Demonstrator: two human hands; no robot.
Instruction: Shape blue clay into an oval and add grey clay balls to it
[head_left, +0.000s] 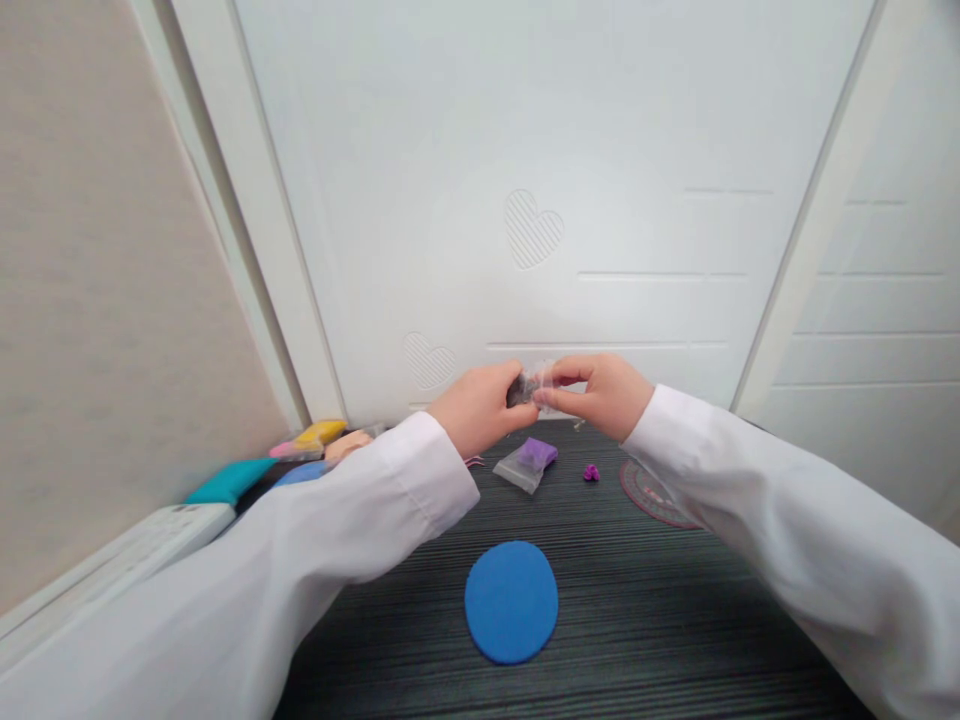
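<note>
Both hands are raised above the far side of the dark table, holding one small clear plastic bag [546, 377] with something black inside. My left hand [478, 408] is closed around the dark end of the bag. On the other side, my right hand [600, 392] pinches the clear plastic between thumb and fingers. Below them lies another clear bag [517, 470] with a purple block in it. A small magenta lump [591, 472] rests to its right. Nearer to me is a flat, round blue disc [511, 602], apart from both hands.
Along the left side lie a yellow packet [321, 432], a teal packet [229, 482] and a white flat object [169, 535]. A round mat with red markings [651, 490] is partly under my right sleeve. A white panel [637, 200] with embossed hearts rises behind the table.
</note>
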